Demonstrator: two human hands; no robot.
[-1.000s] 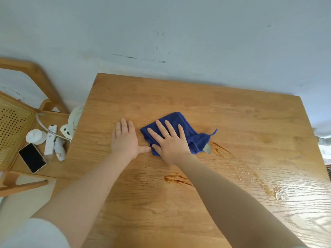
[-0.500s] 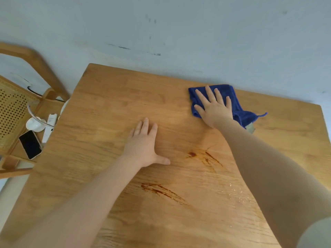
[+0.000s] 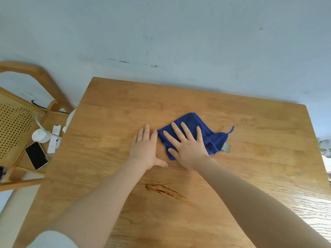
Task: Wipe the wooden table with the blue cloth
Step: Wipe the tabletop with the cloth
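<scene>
Blue cloth (image 3: 197, 133) sits mid-frame on the wooden worktop (image 3: 259, 158), right hand (image 3: 188, 147) flat on it, fingers spread, no grip. Left hand (image 3: 146, 149) flat alongside. Keep palm pressure even and drag toward the brown streak (image 3: 164, 191) lower down.

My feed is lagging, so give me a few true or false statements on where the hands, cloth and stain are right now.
1. The right hand lies flat on the cloth. True.
2. The left hand grips the cloth. False: it rests flat on the bare table, just left of the cloth.
3. A brown stain shows on the table nearer the person than both hands. True.
4. The cloth covers that stain. False: the cloth lies farther back, clear of it.
5. A phone lies on the table. False: it lies on the chair to the left.
</scene>
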